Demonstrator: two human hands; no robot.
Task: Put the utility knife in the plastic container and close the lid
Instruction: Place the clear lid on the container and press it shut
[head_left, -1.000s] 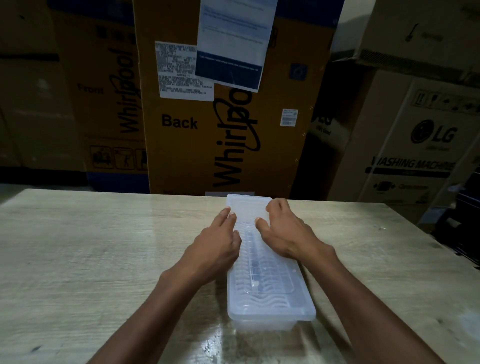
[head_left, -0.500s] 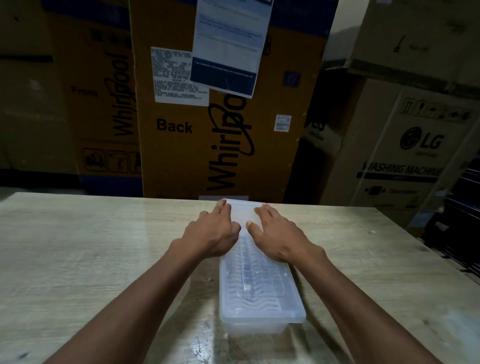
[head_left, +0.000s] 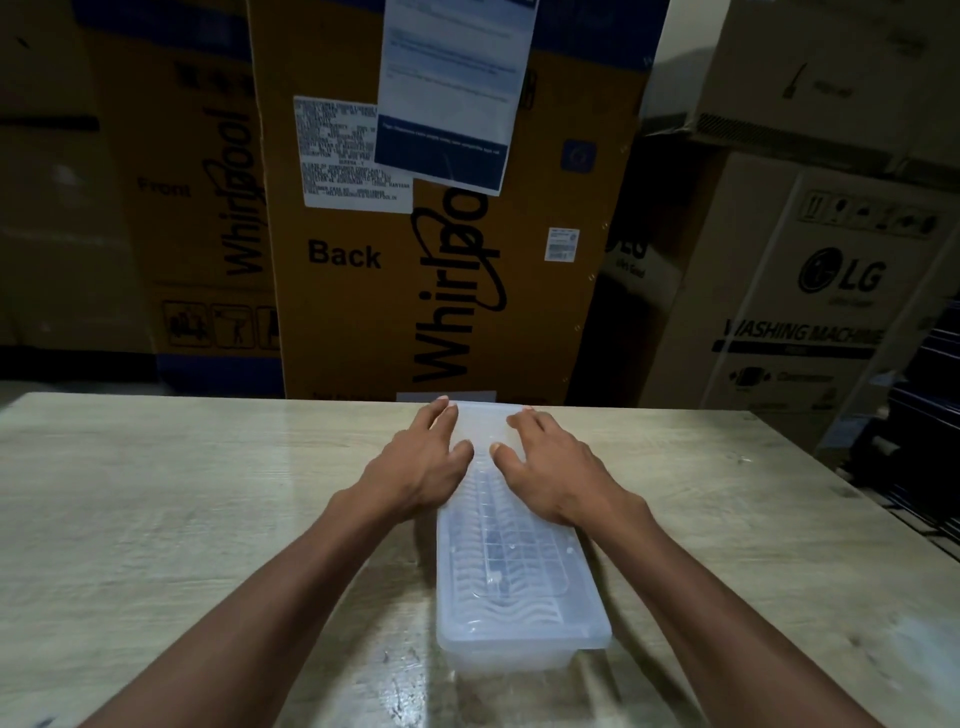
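Note:
A long translucent plastic container (head_left: 522, 592) lies lengthwise on the wooden table (head_left: 182, 519), with its ribbed lid lying flat on top. Through the lid a faint dark elongated shape (head_left: 493, 548) shows, too blurred to name for sure as the utility knife. My left hand (head_left: 421, 467) lies palm down on the far left part of the lid, fingers reaching to its far edge. My right hand (head_left: 550, 467) rests palm down on the far right part, fingers spread. Neither hand holds anything.
Tall cardboard appliance boxes stand right behind the table: a yellow Whirlpool box (head_left: 441, 260) in the centre and an LG washing machine box (head_left: 831, 291) at the right. Dark stacked items (head_left: 924, 441) sit off the table's right edge.
Both hands have slid along the lid from its middle toward its far end. The container has stayed where it was.

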